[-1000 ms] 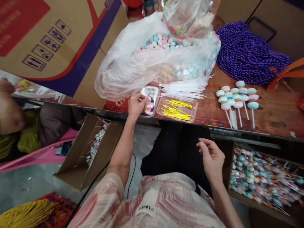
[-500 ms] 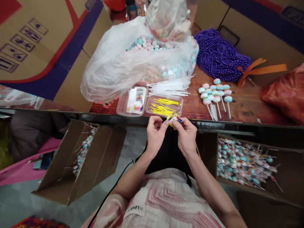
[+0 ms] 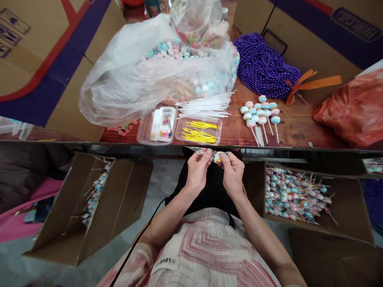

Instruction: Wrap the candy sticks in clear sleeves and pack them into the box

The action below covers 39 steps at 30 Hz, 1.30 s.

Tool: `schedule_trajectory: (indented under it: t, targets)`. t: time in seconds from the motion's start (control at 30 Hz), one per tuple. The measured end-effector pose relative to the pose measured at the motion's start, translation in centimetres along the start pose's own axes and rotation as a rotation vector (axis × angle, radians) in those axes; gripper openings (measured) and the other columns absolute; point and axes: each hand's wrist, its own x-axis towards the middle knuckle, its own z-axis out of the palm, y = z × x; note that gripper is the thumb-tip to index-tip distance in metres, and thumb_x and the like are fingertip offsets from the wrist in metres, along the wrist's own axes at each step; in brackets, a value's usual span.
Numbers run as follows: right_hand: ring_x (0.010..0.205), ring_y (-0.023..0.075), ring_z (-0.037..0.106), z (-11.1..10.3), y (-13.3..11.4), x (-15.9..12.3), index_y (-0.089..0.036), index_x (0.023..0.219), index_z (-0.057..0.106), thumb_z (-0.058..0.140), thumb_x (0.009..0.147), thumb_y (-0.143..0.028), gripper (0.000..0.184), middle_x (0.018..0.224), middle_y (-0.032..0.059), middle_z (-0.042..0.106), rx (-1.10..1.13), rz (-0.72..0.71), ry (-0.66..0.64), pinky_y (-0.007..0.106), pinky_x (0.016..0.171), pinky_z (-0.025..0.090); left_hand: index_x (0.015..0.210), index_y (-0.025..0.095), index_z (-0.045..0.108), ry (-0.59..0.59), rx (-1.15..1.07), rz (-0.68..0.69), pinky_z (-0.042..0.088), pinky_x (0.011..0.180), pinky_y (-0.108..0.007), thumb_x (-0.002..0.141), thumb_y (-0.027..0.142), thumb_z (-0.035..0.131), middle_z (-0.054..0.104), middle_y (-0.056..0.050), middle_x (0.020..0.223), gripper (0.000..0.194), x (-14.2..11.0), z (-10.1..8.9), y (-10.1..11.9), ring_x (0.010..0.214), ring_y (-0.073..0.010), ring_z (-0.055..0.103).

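I'm looking over the seated person's shoulder, and I take the hands as the centre of the clock, with 12 straight across the table. The left hand and the right hand face each other just off the table's near edge, above the lap. Between them is a small clear packet with coloured print. The fingers of both hands are grasping it, the left at one end and the right by the printed part, thumbs uppermost.

At 11 o'clock, nearest the hands, sits a shallow tray of yellow ties. A clear tub at 10 holds a stack of printed packets. White sticks lie close to 12, behind the ties. Further off at 11, a big plastic bag slumps, full of pink, white and blue sweets.

Out between 1 and 2, sweets on sticks lie in a bunch; beyond them, at 1, purple cord is heaped. A red bag bulges at 2. Below table height, cartons stand near 8 and 4, both containing wrapped pops.
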Motion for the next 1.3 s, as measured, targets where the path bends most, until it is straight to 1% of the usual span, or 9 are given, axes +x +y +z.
schedule_trajectory:
  t: [0.1,0.23,0.47,0.63,0.8,0.93,1.1,1.2,1.3]
  targets:
    - [0.058,0.0094,0.038,-0.2,0.1,0.0,-0.02,0.059,0.046,0.063,0.088,-0.053,0.048,0.06,-0.0041,0.044,-0.029,0.011,0.043,0.024,0.053,0.034,0.072,0.015,0.068,0.008,-0.011,0.001,0.042,0.056,-0.017,0.064,0.042,0.089,0.064,0.003,0.068,0.036,-0.1,-0.1,0.1,0.058,-0.0037,0.053]
    - [0.056,0.0097,0.038,-0.5,-0.5,-0.1,-0.02,0.057,0.046,0.062,0.088,-0.057,0.05,0.057,-0.0041,0.041,-0.114,-0.027,0.002,0.024,0.052,0.033,0.077,0.015,0.07,0.03,-0.039,-0.046,0.043,0.056,-0.016,0.063,0.03,0.09,0.069,0.0,0.077,0.029,0.2,-0.4,0.7,0.062,-0.0041,0.058]
    - [0.055,0.0097,0.038,-0.5,-0.9,-0.2,-0.02,0.057,0.046,0.059,0.089,-0.058,0.052,0.057,-0.0036,0.042,-0.113,-0.058,0.056,0.024,0.051,0.031,0.071,0.015,0.068,0.082,-0.049,0.094,0.04,0.052,-0.016,0.061,0.036,0.092,0.067,0.002,0.071,0.033,0.0,-0.3,0.3,0.057,-0.0028,0.053]
    - [0.057,0.01,0.037,-1.8,-0.6,0.4,-0.02,0.058,0.043,0.057,0.092,-0.053,0.049,0.059,-0.0037,0.038,-0.154,-0.11,-0.035,0.025,0.054,0.032,0.08,0.017,0.072,0.034,-0.008,0.023,0.041,0.054,-0.016,0.061,0.03,0.092,0.07,0.0,0.078,0.03,0.5,-0.4,0.9,0.067,-0.0065,0.064]
    - [0.058,0.0097,0.034,-1.9,-1.2,0.6,-0.02,0.057,0.04,0.057,0.093,-0.047,0.048,0.059,-0.0043,0.035,-0.207,-0.153,-0.012,0.025,0.055,0.03,0.077,0.017,0.069,0.098,0.013,0.175,0.038,0.052,-0.016,0.062,0.031,0.091,0.065,0.004,0.073,0.03,0.7,0.7,0.8,0.063,-0.004,0.058]
    - [0.057,0.0108,0.039,-2.3,-2.1,2.2,-0.02,0.058,0.046,0.053,0.096,-0.046,0.046,0.058,-0.0037,0.043,-0.247,-0.194,0.075,0.026,0.058,0.034,0.078,0.019,0.067,0.135,-0.014,0.24,0.044,0.058,-0.017,0.065,0.039,0.09,0.064,0.005,0.074,0.033,1.1,1.5,1.0,0.063,-0.0035,0.058]
    - [0.074,0.0192,0.052,-5.6,-1.9,7.5,-0.02,0.072,0.056,0.053,0.094,-0.035,0.027,0.076,0.0052,0.06,-0.787,-0.346,0.27,0.033,0.075,0.039,0.08,0.019,0.066,0.182,-0.086,0.156,0.048,0.064,-0.018,0.061,0.038,0.092,0.066,0.005,0.074,0.037,2.9,1.6,2.9,0.064,-0.0045,0.061]
    - [0.092,0.0277,0.055,-7.1,-0.8,10.5,-0.017,0.088,0.061,0.059,0.088,-0.028,0.011,0.096,0.0145,0.064,-1.163,-0.305,0.297,0.039,0.082,0.039,0.08,0.019,0.066,0.213,-0.111,0.072,0.048,0.064,-0.02,0.061,0.038,0.092,0.068,0.004,0.073,0.038,3.9,1.6,3.7,0.064,-0.0065,0.063]
    - [0.093,0.0298,0.055,-7.4,0.1,12.1,-0.015,0.09,0.062,0.056,0.089,-0.024,0.011,0.098,0.0171,0.064,-1.303,-0.247,0.265,0.041,0.081,0.039,0.08,0.019,0.065,0.216,-0.108,0.065,0.048,0.065,-0.02,0.063,0.039,0.091,0.067,0.004,0.073,0.037,4.5,1.4,3.9,0.064,-0.0067,0.064]
